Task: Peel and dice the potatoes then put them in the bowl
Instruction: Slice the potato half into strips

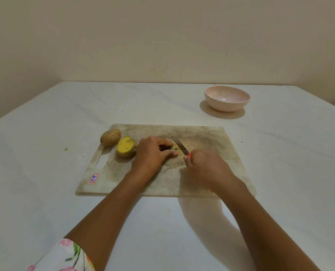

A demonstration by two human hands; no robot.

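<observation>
Pink bowl, beyond the cutting board's far right corner: small specks on its inner wall. At board centre, the left hand curls over a potato piece. The right hand grips the knife, blade against that piece. Half potato and whole potato lie at the board's left end.

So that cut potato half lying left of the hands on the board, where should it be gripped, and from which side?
Probably from above on the near side, pinching the potato half across its rounded, skin-covered flanks, since the yellow cut face tilts upward. The whole potato crowds its far left and the left hand, holding another piece, its right.
</observation>
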